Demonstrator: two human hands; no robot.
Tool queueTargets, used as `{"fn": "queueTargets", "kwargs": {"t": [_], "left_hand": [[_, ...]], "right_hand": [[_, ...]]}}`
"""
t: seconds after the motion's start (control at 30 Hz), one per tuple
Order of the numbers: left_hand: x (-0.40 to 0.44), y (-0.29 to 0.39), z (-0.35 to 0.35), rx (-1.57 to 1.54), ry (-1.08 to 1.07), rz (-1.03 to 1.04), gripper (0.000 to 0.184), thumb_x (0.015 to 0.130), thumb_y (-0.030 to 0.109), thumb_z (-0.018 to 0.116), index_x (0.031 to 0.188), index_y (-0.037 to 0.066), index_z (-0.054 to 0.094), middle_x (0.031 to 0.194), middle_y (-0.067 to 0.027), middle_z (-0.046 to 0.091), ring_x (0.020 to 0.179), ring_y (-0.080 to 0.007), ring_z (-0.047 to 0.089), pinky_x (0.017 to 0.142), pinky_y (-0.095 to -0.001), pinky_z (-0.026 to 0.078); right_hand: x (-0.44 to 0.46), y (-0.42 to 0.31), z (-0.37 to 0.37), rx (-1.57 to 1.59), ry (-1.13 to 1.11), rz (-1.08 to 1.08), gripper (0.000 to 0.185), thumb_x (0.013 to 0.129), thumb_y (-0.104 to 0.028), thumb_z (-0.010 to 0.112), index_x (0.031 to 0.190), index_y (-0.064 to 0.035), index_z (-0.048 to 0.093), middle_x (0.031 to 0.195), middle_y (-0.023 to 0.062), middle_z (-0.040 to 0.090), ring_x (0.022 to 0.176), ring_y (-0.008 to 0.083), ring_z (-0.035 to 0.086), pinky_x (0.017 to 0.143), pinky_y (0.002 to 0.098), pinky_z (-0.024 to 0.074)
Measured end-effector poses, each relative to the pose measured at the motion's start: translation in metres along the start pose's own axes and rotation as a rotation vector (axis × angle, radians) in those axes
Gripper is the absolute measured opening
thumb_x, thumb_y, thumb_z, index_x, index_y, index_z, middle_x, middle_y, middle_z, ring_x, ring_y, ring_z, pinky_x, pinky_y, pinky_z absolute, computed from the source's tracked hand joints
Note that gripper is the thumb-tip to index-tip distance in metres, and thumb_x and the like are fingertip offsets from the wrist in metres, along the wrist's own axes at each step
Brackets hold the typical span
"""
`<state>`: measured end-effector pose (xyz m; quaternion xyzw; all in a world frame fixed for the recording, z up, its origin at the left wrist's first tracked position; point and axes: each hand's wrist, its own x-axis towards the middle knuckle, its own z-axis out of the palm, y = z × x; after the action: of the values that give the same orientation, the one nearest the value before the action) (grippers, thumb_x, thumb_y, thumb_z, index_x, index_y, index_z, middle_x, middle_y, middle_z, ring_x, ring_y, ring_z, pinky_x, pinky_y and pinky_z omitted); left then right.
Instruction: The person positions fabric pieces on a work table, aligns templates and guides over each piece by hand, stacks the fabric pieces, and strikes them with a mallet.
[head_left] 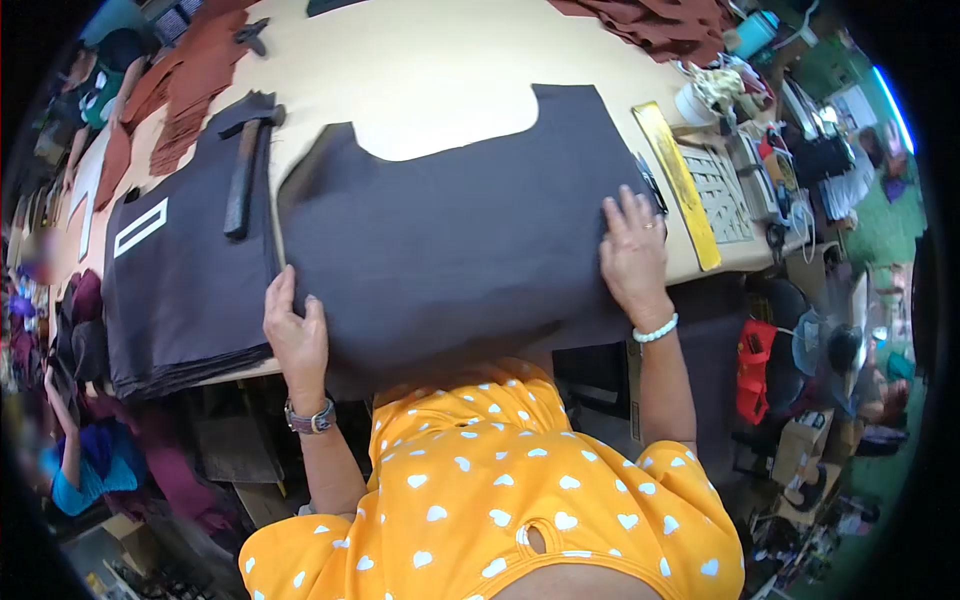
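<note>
A large dark brown cut piece of fabric or leather (460, 240), with a curved cut-out along its far edge, lies in front of me and hangs over the near table edge. At its lower left edge is my left hand (297, 335), with thumb and fingers apart. My right hand (636, 260) rests flat on the right side of the piece, fingers stretched out. Left of it is a stack of similar dark pieces (170, 300), topped by a hammer (240, 180) and a white rectangular frame (141, 228). Partly hidden beyond my right fingertips is a dark-handled tool (650, 182).
A yellow ruler (678, 190) lies on the table (430, 60) to the right, beside a slotted template (715, 190) and a white container (695, 105). Reddish-brown pieces (200, 90) lie at the far left, near another person's arm (75, 155). More reddish-brown material (650, 25) sits at the back.
</note>
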<state>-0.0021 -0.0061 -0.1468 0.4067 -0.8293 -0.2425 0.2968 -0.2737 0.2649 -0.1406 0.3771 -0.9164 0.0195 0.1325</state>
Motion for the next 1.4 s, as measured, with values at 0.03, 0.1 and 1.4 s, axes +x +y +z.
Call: {"fn": "queueTargets", "kwargs": {"t": [0.03,0.1,1.4], "left_hand": [[0.001,-0.004,0.0,-0.016,-0.002,0.008,0.041,0.076,-0.002,0.052,0.116,-0.008,0.054,0.117,-0.0222,0.055,0.109,-0.0342,0.054,0.096,-0.0358,0.04],[0.005,-0.011,-0.001,-0.011,-0.024,0.01,0.041,0.077,-0.003,0.053,0.119,-0.005,0.054,0.12,-0.0188,0.055,0.112,-0.0288,0.053,0.098,-0.0329,0.038],[0.003,0.032,0.047,0.411,-0.226,0.227,0.067,0.083,0.048,0.055,0.134,0.008,0.04,0.14,-0.0221,0.031,0.131,-0.042,0.024,0.102,-0.0609,0.02]], "right_hand": [[-0.008,-0.006,0.002,0.078,-0.023,0.016,0.044,0.084,-0.018,0.05,0.125,-0.0022,0.049,0.134,0.0192,0.041,0.123,0.0372,0.038,0.102,0.0528,0.0287],[-0.022,-0.013,-0.001,0.12,-0.089,0.089,0.045,0.089,-0.024,0.046,0.129,-0.003,0.044,0.136,0.0194,0.04,0.125,0.0377,0.036,0.101,0.055,0.0295],[0.011,0.06,-0.082,0.435,0.972,0.347,0.024,0.087,-0.005,0.059,0.109,0.0037,0.052,0.104,0.0123,0.059,0.095,0.0201,0.058,0.083,0.0321,0.0479]]}}
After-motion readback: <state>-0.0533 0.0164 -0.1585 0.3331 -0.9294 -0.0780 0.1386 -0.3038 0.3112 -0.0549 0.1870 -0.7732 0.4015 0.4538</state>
